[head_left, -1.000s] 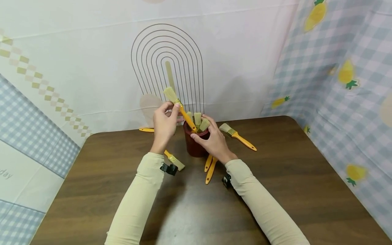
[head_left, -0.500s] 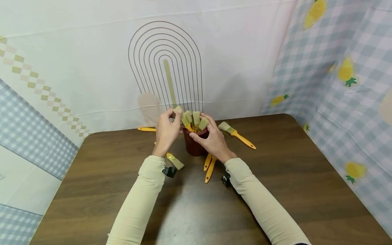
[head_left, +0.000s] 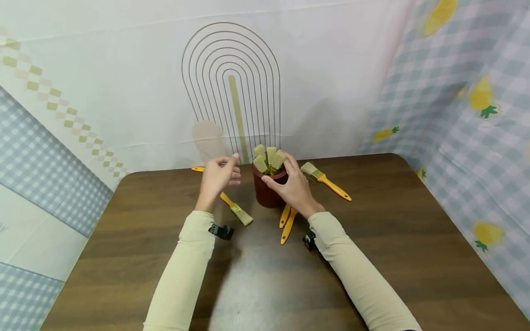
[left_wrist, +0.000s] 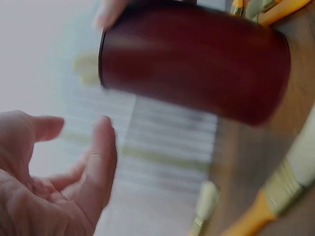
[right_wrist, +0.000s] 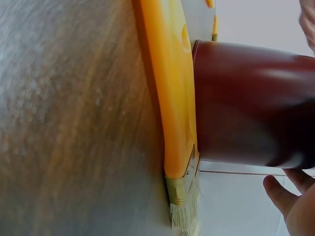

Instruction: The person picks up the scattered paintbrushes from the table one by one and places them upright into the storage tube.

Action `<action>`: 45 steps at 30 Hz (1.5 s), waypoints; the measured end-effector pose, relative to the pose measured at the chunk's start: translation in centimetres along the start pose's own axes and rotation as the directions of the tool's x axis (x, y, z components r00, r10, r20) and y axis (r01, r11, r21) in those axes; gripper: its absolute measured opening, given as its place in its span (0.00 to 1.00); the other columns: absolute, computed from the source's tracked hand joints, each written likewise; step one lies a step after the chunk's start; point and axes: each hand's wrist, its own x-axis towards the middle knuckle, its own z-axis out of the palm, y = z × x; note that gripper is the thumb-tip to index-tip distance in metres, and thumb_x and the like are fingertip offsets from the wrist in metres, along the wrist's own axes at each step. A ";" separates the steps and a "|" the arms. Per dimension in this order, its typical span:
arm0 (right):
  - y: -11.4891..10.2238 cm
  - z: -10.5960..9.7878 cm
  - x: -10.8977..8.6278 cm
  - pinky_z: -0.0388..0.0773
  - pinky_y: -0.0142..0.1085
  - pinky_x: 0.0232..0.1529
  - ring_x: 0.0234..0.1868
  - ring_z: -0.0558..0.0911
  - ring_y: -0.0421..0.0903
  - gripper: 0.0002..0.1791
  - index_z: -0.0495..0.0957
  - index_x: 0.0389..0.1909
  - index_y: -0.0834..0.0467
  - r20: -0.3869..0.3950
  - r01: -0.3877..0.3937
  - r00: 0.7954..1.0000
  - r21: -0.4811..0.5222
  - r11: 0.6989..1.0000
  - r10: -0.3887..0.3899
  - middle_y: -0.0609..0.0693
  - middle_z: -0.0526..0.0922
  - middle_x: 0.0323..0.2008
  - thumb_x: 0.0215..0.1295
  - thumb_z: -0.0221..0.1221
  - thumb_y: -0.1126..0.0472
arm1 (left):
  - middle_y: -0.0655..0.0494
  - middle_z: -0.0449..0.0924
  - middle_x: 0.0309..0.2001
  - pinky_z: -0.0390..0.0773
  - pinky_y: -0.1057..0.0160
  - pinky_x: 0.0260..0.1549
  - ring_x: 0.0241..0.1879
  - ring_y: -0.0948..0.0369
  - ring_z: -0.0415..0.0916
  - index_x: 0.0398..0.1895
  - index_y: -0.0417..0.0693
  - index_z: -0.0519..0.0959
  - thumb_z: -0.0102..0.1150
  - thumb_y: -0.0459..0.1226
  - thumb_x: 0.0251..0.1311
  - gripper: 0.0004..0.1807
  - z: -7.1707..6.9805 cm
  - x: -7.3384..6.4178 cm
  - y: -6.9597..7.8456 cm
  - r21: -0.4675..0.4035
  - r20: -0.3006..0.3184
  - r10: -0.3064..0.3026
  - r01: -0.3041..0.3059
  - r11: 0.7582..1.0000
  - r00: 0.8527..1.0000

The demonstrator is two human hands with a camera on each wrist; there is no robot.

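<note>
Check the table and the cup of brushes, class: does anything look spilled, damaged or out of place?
Nothing looks spilled or damaged: the dark red cup stands upright, the brushes inside bristles up. Only the loose brushes look untidy, lying at differing angles on the table around it.

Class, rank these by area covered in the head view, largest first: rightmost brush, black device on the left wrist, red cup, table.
1. Table
2. Red cup
3. Rightmost brush
4. Black device on the left wrist

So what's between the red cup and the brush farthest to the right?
The right hand: in the head view, it shows between the cup and that brush, at the cup's rim.
</note>
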 end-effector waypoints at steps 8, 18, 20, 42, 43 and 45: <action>-0.1 -0.2 0.0 0.74 0.59 0.67 0.74 0.71 0.52 0.47 0.62 0.82 0.47 0.002 -0.011 1.000 0.025 1.000 0.011 0.43 0.59 0.80 0.68 0.67 0.35 | 0.34 0.73 0.63 0.88 0.61 0.42 0.49 0.51 0.83 0.71 0.32 0.68 0.59 0.42 0.77 0.28 -3.7 -0.4 -5.0 0.010 -0.060 -0.249 0.250 0.968 0.967; -0.2 0.1 0.0 0.74 0.60 0.66 0.74 0.71 0.52 0.47 0.62 0.81 0.47 0.022 -0.020 1.000 0.036 0.999 0.019 0.41 0.58 0.80 0.68 0.67 0.35 | 0.43 0.66 0.75 0.72 0.38 0.65 0.70 0.40 0.69 0.64 0.48 0.84 0.63 0.33 0.73 0.18 -3.9 -0.6 -8.1 0.741 0.133 0.003 -0.101 0.664 0.991; -0.2 0.3 0.0 0.74 0.60 0.66 0.74 0.71 0.52 0.47 0.62 0.82 0.48 0.018 -0.013 1.000 0.035 0.999 0.012 0.42 0.59 0.80 0.68 0.67 0.35 | 0.45 0.73 0.71 0.75 0.35 0.60 0.67 0.40 0.73 0.60 0.50 0.86 0.67 0.37 0.72 0.15 -4.1 -0.9 -7.8 0.800 0.132 0.005 -0.110 0.591 0.991; -0.1 -0.4 0.7 0.73 0.58 0.68 0.74 0.71 0.51 0.47 0.63 0.81 0.48 0.009 0.006 1.000 0.037 0.999 -0.006 0.41 0.59 0.80 0.67 0.67 0.35 | 0.55 0.82 0.23 0.76 0.60 0.27 0.24 0.59 0.81 0.29 0.46 0.86 0.62 0.55 0.73 0.23 -5.9 -3.9 -6.3 0.735 -0.029 -0.161 0.130 0.665 0.987; -0.1 -0.3 0.5 0.73 0.59 0.68 0.74 0.71 0.51 0.47 0.63 0.81 0.48 0.011 0.002 1.000 0.038 0.999 -0.003 0.41 0.59 0.80 0.67 0.68 0.35 | 0.54 0.82 0.23 0.77 0.60 0.27 0.24 0.59 0.83 0.32 0.45 0.86 0.62 0.55 0.73 0.23 -5.7 -3.9 -6.3 0.708 -0.053 -0.175 0.161 0.688 0.983; -0.1 0.0 0.2 0.74 0.59 0.67 0.73 0.71 0.51 0.46 0.63 0.81 0.48 0.008 -0.006 1.000 0.041 0.999 0.006 0.41 0.59 0.80 0.67 0.68 0.36 | 0.53 0.83 0.21 0.79 0.61 0.27 0.23 0.59 0.85 0.29 0.43 0.84 0.64 0.53 0.72 0.22 -5.4 -3.9 -6.4 0.685 -0.065 -0.198 0.188 0.704 0.978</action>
